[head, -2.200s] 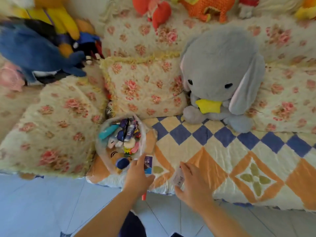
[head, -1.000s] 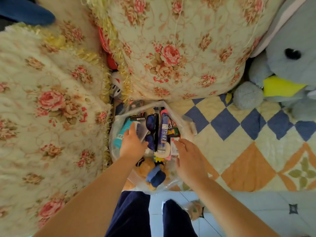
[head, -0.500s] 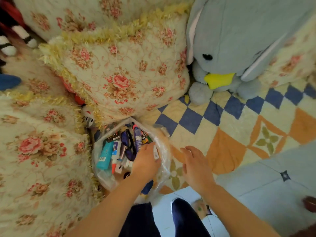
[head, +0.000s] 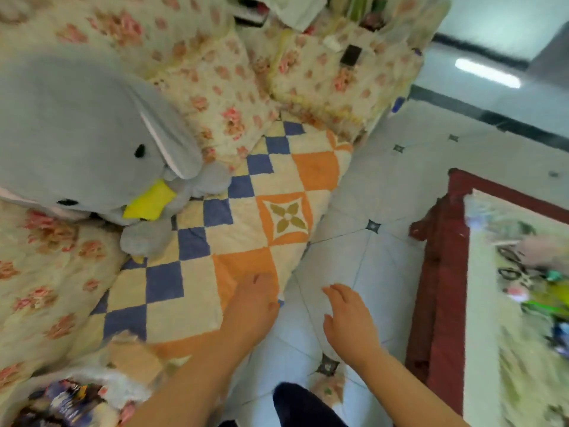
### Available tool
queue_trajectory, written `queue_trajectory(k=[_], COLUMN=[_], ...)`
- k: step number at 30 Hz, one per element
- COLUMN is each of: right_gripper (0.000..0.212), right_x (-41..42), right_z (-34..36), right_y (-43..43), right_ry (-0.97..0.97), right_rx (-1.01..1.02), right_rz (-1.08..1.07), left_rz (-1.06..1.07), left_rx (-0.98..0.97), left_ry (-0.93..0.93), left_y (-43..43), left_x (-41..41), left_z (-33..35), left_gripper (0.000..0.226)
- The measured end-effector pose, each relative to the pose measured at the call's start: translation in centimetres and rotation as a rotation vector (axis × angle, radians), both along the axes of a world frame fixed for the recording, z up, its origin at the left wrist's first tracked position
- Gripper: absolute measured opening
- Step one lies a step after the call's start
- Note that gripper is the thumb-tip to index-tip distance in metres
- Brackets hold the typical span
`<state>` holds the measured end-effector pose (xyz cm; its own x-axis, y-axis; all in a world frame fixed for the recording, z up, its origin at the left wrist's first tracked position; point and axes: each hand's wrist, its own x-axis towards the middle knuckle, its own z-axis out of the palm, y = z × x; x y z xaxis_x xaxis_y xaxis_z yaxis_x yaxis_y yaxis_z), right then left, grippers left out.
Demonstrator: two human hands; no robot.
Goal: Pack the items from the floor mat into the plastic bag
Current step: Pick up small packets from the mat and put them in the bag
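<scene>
Plastic bag [head: 89,392] sits lower left, well apart from both hands' empty, loosely spread fingers [head: 334,292].

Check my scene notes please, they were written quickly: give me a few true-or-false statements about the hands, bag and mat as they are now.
1. Both hands are empty. True: the left hand and right hand hold nothing.
2. The bag lies at lower left. True.
3. The left hand is inside the bag. False: it is over the quilt.
4. The mat is bare. False: blurred items lie on it.
</scene>
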<state>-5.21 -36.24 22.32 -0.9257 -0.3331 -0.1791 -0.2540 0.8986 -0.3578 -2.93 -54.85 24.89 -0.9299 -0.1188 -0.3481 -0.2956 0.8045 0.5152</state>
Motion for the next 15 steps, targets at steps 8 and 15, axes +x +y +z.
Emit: queue_trajectory(k=[8,15], right_gripper=[0.056,0.051], right_x=[-5.3,-7.2], right_z=[1.6,1.9], right_y=[19.6,29.7], right_ry=[0.091,0.117], right_rx=[-0.056,-0.036], right_rz=[-0.344,-0.594], left_rz=[-0.414,-0.694], left_rx=[-0.030,-0.083], left_ry=[0.059,0.078], left_y=[21.1,33.2], left_x=[-11.3,-17.4], left_z=[2.3,2.8], left_gripper=[0.054,0.052])
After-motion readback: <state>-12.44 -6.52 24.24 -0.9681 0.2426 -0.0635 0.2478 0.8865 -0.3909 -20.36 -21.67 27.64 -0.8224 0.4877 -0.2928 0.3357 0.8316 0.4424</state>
